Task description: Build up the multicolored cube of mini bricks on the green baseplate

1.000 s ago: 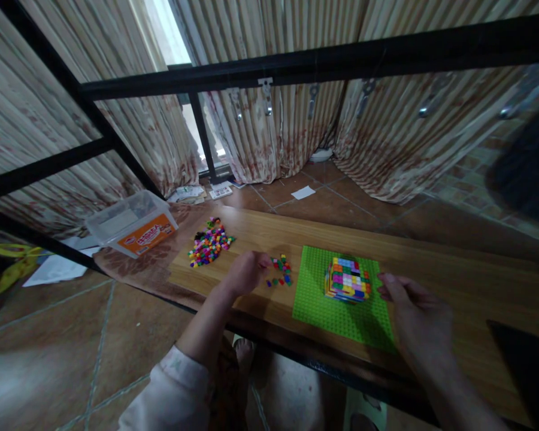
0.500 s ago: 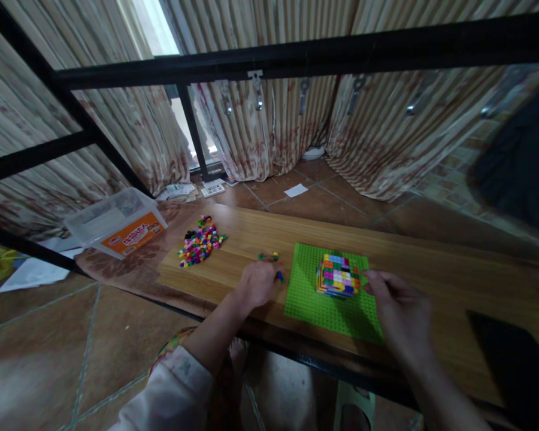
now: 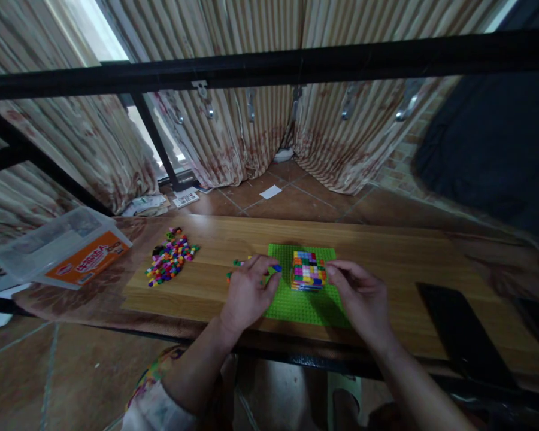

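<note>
My left hand [image 3: 248, 292] is closed in a pinch on a small blue toy brick [image 3: 277, 268], above the left edge of the green baseplate [image 3: 282, 305]. On the baseplate stands a multicoloured block of toy bricks [image 3: 309, 269], built up in layers. My right hand [image 3: 362, 293] is beside the right side of this block, thumb and forefinger pinched together. What those fingertips hold, if anything, is too small to make out. A few loose bricks [image 3: 237, 263] lie left of the baseplate, partly hidden behind my left hand.
A pile of mixed bricks [image 3: 173, 257] lies on the left of the wooden table [image 3: 220, 233]. Farther left is a clear plastic box [image 3: 67, 239] with an orange label. A black flat object [image 3: 465, 332] lies at the right. A black metal bar [image 3: 251, 69] crosses beyond the table.
My left hand has lifted from the loose bricks with the blue brick and moved towards the block. My right hand stays by the block's right side. The camera view has turned right.
</note>
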Motion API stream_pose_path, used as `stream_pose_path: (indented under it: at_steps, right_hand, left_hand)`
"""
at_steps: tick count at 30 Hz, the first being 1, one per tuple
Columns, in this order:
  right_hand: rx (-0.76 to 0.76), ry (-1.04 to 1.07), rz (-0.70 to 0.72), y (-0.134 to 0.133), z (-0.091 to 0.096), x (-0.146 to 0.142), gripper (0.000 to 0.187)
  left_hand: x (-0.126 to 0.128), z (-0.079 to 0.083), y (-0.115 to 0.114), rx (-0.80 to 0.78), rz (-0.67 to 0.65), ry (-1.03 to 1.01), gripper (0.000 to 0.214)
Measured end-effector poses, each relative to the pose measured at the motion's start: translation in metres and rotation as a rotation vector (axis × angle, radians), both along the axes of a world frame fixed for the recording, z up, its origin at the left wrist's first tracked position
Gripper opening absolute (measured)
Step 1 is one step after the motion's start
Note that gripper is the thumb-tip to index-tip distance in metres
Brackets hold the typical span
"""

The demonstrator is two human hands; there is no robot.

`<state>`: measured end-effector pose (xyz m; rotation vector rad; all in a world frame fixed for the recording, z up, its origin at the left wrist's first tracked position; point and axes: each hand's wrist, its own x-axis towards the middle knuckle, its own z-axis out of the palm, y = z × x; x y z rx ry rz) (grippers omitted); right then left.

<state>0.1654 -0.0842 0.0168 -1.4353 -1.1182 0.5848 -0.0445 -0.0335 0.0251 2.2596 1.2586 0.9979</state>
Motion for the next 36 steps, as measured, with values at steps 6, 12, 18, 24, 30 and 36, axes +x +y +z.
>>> stream_pose_path:
  at_steps: [6, 12, 18, 24, 30, 36]
  right_hand:
    - [-0.014, -0.062, 0.246, -0.017, 0.008, -0.011, 0.019]
    - [-0.048, -0.057, 0.264, -0.019, 0.003, -0.002, 0.015]
    - [-0.028, -0.164, 0.197, -0.008, -0.013, 0.013, 0.019]
    - [0.01, -0.215, 0.146, 0.0, -0.024, 0.011, 0.012]
    - [-0.033, -0.148, 0.078, 0.003, -0.024, 0.008, 0.012]
    - [-0.099, 0.051, 0.1, 0.008, -0.025, 0.006, 0.019]
  left_hand:
    - [0.034, 0.0, -0.025, 0.133, -0.152, -0.068, 0.015]
    - [0.044, -0.007, -0.029, 0.117, -0.179, -0.026, 0.015]
    - [0.04, -0.009, -0.017, -0.022, -0.008, -0.143, 0.015]
    - [0.041, -0.016, -0.007, -0.298, 0.093, -0.347, 0.018]
    - [0.046, -0.025, -0.005, -0.432, 0.037, -0.394, 0.017]
    - [0.049, -0.028, -0.003, -0.524, 0.022, -0.523, 0.013]
